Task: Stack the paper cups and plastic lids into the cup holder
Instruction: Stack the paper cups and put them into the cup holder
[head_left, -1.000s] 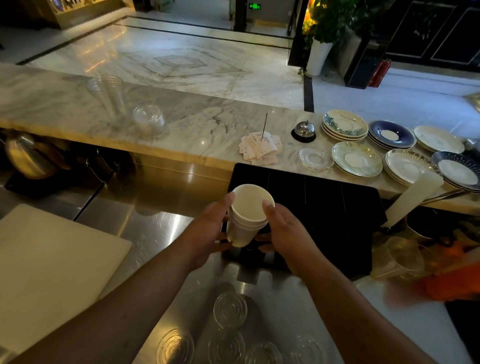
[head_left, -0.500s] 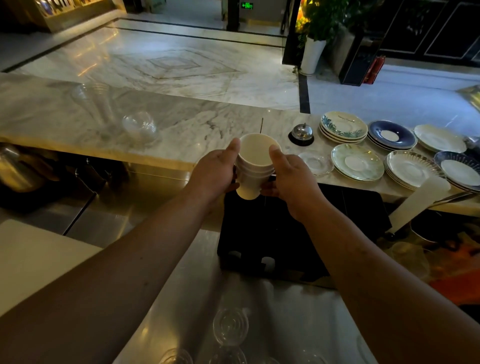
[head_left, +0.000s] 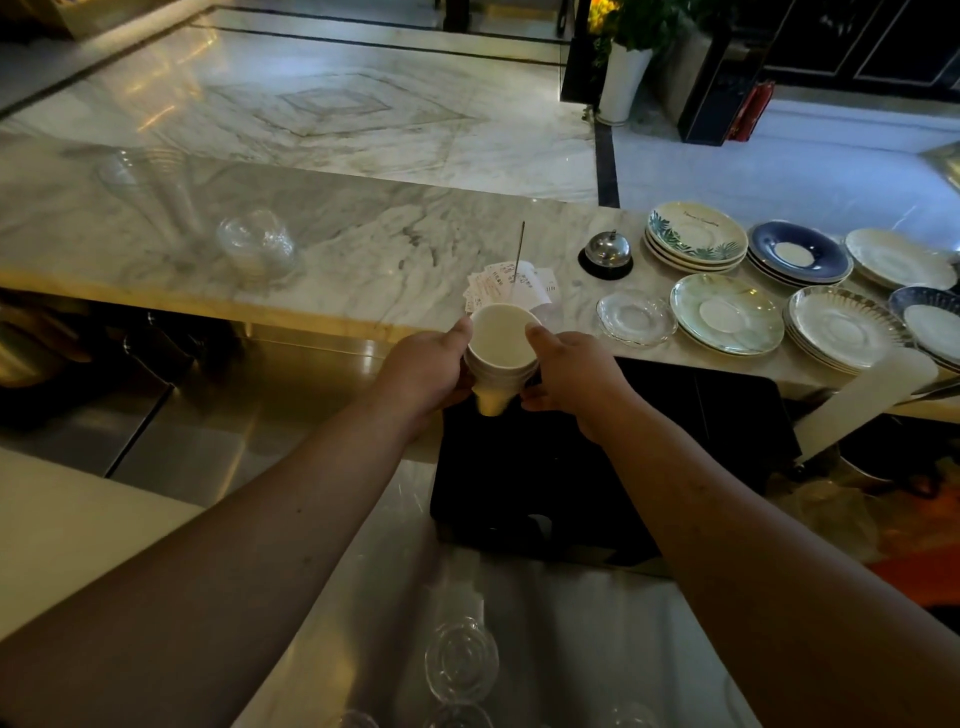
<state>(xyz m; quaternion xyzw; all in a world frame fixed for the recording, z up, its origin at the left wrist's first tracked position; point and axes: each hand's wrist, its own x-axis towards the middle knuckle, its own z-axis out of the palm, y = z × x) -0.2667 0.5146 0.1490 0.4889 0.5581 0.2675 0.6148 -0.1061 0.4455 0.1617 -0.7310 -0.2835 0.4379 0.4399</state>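
A short stack of white paper cups (head_left: 501, 353) is held upright between both hands, above the back left corner of the black cup holder (head_left: 597, 467). My left hand (head_left: 423, 371) grips its left side and my right hand (head_left: 571, 376) its right side, thumbs at the rim. Round openings show on the holder's front face. Several clear plastic lids (head_left: 460, 660) lie on the steel counter (head_left: 208, 447) near the bottom edge. A long white cup stack (head_left: 867, 400) lies tilted at the holder's right.
On the marble bar top (head_left: 363, 249) stand clear plastic cups (head_left: 254, 244), a receipt spike with slips (head_left: 514, 283), a service bell (head_left: 605, 254) and several saucer stacks (head_left: 727, 312). A white cutting board (head_left: 67, 530) lies at the left.
Both hands lifted the cup stack from the holder's front face and carried it away from me; in the last half second the hands barely moved.
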